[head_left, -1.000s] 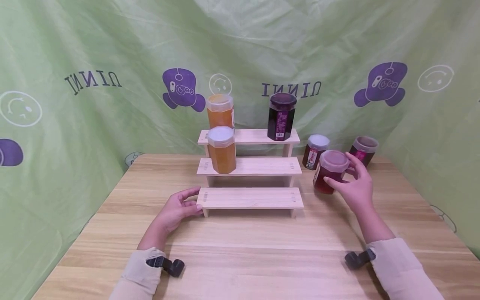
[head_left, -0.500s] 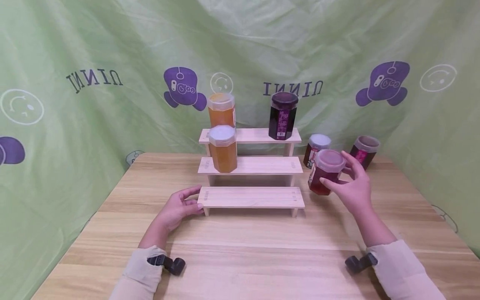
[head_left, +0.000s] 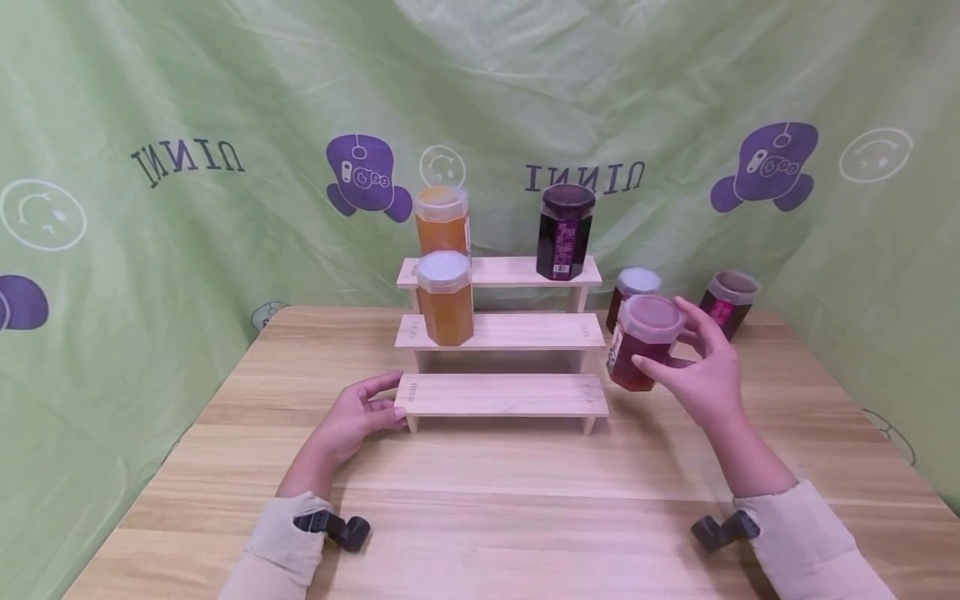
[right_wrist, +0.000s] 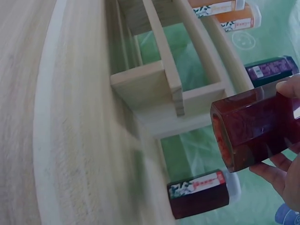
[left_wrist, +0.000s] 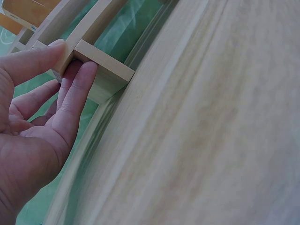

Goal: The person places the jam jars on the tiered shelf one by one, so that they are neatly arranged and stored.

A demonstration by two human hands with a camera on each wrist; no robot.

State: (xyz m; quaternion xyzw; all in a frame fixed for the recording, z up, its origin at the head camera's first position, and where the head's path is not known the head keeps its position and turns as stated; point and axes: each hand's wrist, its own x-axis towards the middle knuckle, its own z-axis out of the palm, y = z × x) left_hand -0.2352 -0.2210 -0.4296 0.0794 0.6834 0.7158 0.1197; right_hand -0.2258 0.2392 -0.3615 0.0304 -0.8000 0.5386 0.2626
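A red jar (head_left: pixel 637 350) with a pinkish lid is gripped between the thumb and fingers of my right hand (head_left: pixel 708 371), just right of the three-step wooden rack (head_left: pixel 502 395). In the right wrist view the red jar (right_wrist: pixel 255 124) is raised above the table, its base facing the rack. My left hand (head_left: pixel 358 421) pinches the left end of the lowest step; in the left wrist view the thumb of the left hand (left_wrist: pixel 42 108) lies on top of the board and fingertips are beneath it. On the rack stand two orange jars (head_left: pixel 447 315) (head_left: pixel 441 229), left, and a dark purple jar (head_left: pixel 564 237), upper right.
Behind the held jar stands a dark jar with a white lid (head_left: pixel 637 282). Farther right is another dark jar with a pinkish lid (head_left: pixel 727 304). A green printed curtain (head_left: pixel 480 100) hangs behind the wooden table (head_left: pixel 480 500).
My right hand has moved the red jar a little to the left, toward the rack, and the jar now covers more of the white-lidded jar. The left hand stays at the lowest step.
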